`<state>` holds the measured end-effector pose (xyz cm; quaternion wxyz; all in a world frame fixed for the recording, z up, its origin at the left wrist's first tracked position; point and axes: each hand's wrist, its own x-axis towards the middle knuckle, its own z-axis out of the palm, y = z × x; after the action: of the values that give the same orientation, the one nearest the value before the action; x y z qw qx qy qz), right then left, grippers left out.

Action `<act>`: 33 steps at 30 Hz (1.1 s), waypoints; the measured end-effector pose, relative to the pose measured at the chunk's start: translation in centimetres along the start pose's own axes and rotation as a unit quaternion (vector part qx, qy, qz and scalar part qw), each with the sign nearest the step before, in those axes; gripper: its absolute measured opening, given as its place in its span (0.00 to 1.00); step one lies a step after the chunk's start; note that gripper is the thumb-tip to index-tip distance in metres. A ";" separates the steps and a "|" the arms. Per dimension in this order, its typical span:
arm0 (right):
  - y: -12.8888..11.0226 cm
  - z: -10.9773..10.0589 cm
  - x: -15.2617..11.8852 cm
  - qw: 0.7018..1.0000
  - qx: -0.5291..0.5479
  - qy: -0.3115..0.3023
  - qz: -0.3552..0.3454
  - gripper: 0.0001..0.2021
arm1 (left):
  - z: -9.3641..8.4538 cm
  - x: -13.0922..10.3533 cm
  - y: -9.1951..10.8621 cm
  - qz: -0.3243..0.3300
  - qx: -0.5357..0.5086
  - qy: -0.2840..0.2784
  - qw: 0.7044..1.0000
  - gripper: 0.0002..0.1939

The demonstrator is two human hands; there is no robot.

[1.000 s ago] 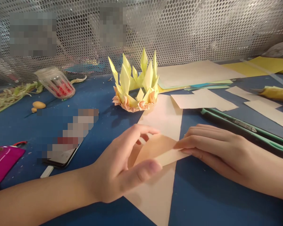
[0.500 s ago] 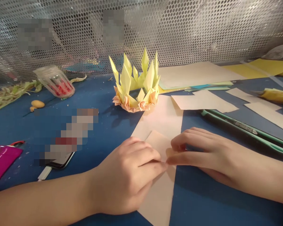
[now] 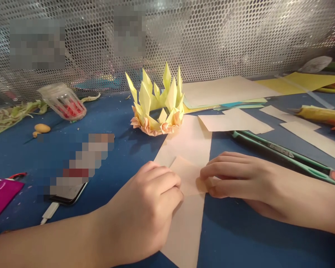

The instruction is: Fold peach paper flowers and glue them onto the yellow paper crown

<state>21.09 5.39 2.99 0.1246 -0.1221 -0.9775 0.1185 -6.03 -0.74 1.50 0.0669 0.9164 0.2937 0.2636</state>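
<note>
A small pale peach piece of paper point(image 3: 185, 175) lies on a longer strip of the same colour point(image 3: 184, 230). My left hand point(image 3: 158, 203) is closed at the left side of the small piece, its curled fingers gripping that edge. At the opposite edge, the bent fingers and thumb of my right hand point(image 3: 231, 176) pinch the paper. The left fingertips are mostly hidden under the hand. Just beyond stands a folded-paper crown point(image 3: 158, 104) with yellow points and an orange-pink base, at the far end of the strip.
A green-and-black utility knife point(image 3: 284, 154) lies right of my hands, near cut paper pieces point(image 3: 237, 121) and paper sheets point(image 3: 226, 89). Leftward are a phone point(image 3: 69, 191) with a white cable, a jar with red bits point(image 3: 69, 106) and a magenta packet point(image 3: 4, 199). Perforated metal mesh point(image 3: 212, 41) closes the back.
My hands have moved apart: the left fingertips have drawn back leftward from the right hand. More of the small paper shows between them. The camera view has shifted slightly.
</note>
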 end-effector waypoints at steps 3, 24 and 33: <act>0.1 -0.4 0.0 1.000 0.026 0.009 0.001 0.26 | -0.3 -0.2 0.1 -0.022 0.033 -0.031 0.999 0.15; 0.8 -0.8 -0.2 0.997 0.023 0.048 -0.051 0.24 | -2.2 -1.3 1.1 -0.109 0.204 -0.134 0.964 0.13; 0.1 1.5 -0.4 0.992 0.039 0.112 0.048 0.22 | -0.3 -0.5 1.4 -0.129 0.014 0.012 0.991 0.25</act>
<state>21.08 5.08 1.47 0.2324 -0.1764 -0.9449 0.1483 -5.84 -2.17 1.89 0.0839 0.8683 0.4142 0.2597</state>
